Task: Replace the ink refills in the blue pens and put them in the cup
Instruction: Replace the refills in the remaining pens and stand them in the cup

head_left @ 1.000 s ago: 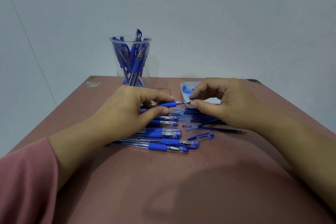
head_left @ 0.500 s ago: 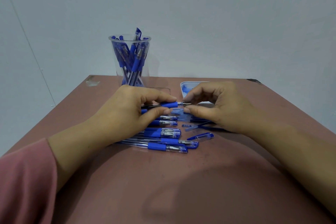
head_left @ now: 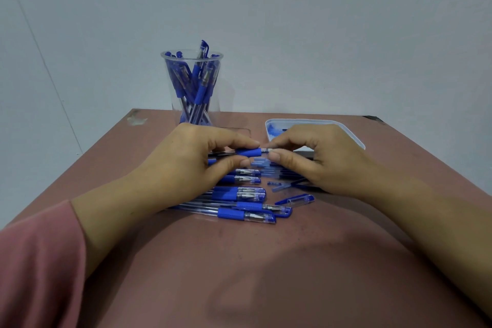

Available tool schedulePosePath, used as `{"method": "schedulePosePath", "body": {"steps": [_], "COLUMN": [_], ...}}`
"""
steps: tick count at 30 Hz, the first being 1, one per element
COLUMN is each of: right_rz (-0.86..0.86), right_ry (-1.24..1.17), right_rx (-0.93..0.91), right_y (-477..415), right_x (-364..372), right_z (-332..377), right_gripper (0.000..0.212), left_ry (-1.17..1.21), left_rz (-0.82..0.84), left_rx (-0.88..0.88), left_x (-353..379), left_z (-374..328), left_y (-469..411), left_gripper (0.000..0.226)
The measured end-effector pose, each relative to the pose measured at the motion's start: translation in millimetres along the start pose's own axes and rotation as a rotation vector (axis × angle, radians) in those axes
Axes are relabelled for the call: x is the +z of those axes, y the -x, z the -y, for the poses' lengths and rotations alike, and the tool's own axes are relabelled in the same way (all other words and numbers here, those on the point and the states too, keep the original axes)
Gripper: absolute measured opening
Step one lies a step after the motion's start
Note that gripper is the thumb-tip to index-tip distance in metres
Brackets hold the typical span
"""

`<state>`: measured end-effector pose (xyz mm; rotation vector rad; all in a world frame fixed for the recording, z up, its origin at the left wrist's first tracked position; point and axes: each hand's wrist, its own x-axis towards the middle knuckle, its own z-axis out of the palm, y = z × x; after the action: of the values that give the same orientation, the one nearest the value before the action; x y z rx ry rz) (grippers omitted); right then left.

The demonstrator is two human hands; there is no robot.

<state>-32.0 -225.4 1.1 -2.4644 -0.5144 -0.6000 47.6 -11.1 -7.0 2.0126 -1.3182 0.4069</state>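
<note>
Blue pen (head_left: 249, 152) gripped by left hand (head_left: 183, 165), right hand (head_left: 316, 160) pinching its tip

Open tabletop (head_left: 266, 274) lies near; loose pens (head_left: 231, 213) and a cap (head_left: 295, 199) crowd the middle, the pen-filled cup (head_left: 174, 98) stands far left, the white tray (head_left: 354, 136) far right.

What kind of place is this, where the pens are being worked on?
Probably a plain indoor work desk: a reddish-brown table against a blank pale wall, a clear cup packed with blue pens, and loose pens laid out in front.
</note>
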Motion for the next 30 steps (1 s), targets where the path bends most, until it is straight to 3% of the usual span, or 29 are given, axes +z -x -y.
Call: {"method": "schedulePosePath", "body": {"steps": [3,7,12,14,16,19,22,30], "right_rz": [-0.036,-0.044,-0.032,-0.051,-0.046,-0.015,-0.015,-0.002], "right_ry": [0.040,0.083,0.032,0.083,0.086,0.104,-0.002,0.010], "right_rx": [-0.032,-0.035,-0.017,-0.038,-0.036,0.012,0.000,0.013], "right_y": [0.6,-1.3,1.2,1.1,0.1,0.2,0.6,-0.3], "right_x": [-2.0,-0.2,-2.6,-2.3,-0.3,1.0,-1.4,1.1], "right_z": [-2.5,-3.2,-1.8,-2.0,-1.4,-1.8,1.7,4.3], "right_gripper": [0.028,0.012,0.030,0.025,0.008,0.029,0.015,0.011], "left_ry": [-0.002,0.002,0.003,0.011,0.020,0.029,0.022,0.018], "left_rz": [-0.001,0.000,-0.006,-0.006,0.000,0.007,0.004,0.002], "left_rx": [-0.009,-0.006,-0.001,-0.006,-0.012,-0.013,-0.016,0.009], "left_x": [0.5,0.3,0.3,0.6,0.8,0.5,0.4,0.2], "left_z": [1.1,0.7,1.2,1.5,0.6,-0.4,-0.2,-3.0], "left_y": [-0.1,-0.1,0.0,0.0,-0.3,-0.6,-0.5,-0.4], "left_gripper": [0.029,0.028,0.027,0.027,0.027,0.030,0.027,0.031]}}
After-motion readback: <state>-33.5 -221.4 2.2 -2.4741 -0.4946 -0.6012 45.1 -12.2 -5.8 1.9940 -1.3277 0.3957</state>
